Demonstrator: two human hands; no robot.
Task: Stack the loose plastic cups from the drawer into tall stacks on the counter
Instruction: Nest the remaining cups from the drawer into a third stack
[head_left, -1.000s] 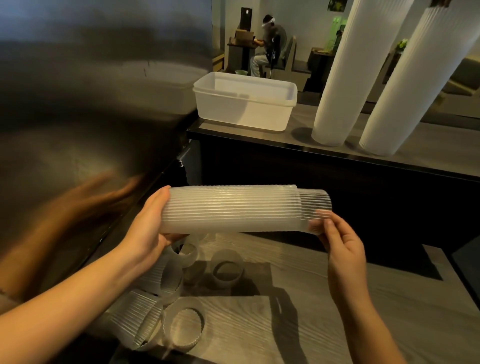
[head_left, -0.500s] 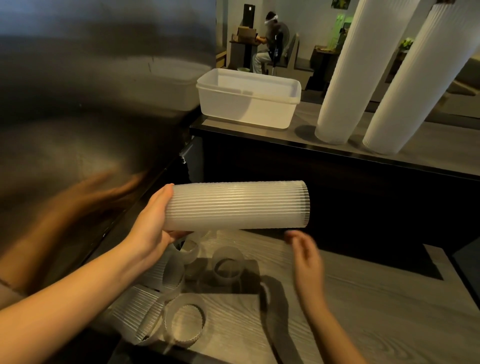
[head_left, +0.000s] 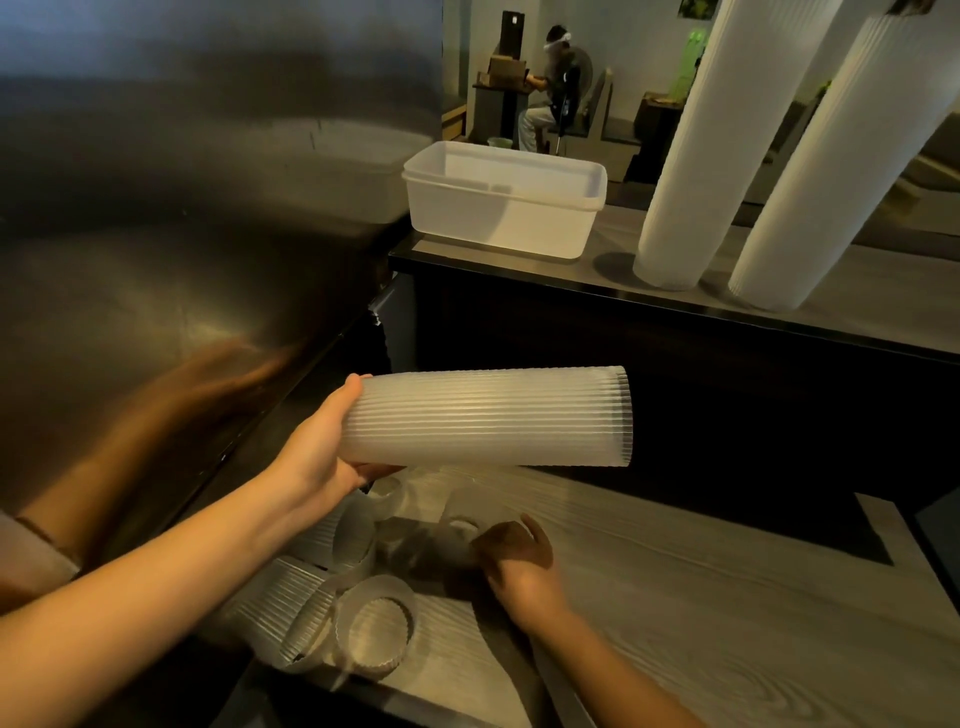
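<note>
Loose plastic cups (head_left: 376, 631) lie jumbled at the near left of a pale wood-grain surface (head_left: 727, 597), some on their sides and one with its mouth up. Just beyond them the right hand (head_left: 519, 561) is low over the surface, fingers bent toward a clear cup (head_left: 465, 512). That cup is blurred, so I cannot tell whether the hand grips it.

Above, the left hand (head_left: 322, 452) wraps round the narrow end of a held stack (head_left: 488, 415). The stack lies level in the air, its long axis running left to right and its open mouth facing right. That mouth sits above and a little to the right of the right hand, which makes it much the nearer hand to feed the stack. In my judgement the next cup has to rise and go in bottom first, moving leftward along the axis.

Farther off, on the dark-edged counter (head_left: 857, 312), stand a white tub (head_left: 504, 200), a tall stack (head_left: 727, 140) and a second tall stack (head_left: 841, 171) just beside it, wide ends down. A person sits well behind them. No brand, label or writing can be read.
</note>
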